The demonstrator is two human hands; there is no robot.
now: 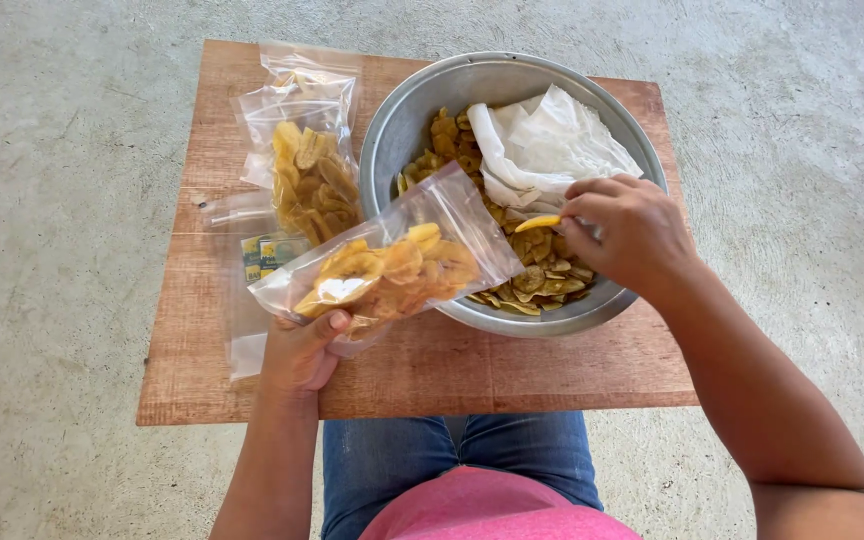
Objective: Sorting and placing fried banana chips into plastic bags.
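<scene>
One big metal bowl [402, 120] of chips on the bench [552, 375], two filled bags [307, 165] beside it. Left hand [302, 350] shut around one open bag [392, 265], tipped toward bowl. Right hand [627, 232] pinching one yellow chip [538, 222] over bowl.

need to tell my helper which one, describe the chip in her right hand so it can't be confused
Start at the big metal bowl on the wooden table. Over its right side, the right hand pinches one yellow chip. It alone is lifted clear of the pile, beside the white paper.
</scene>
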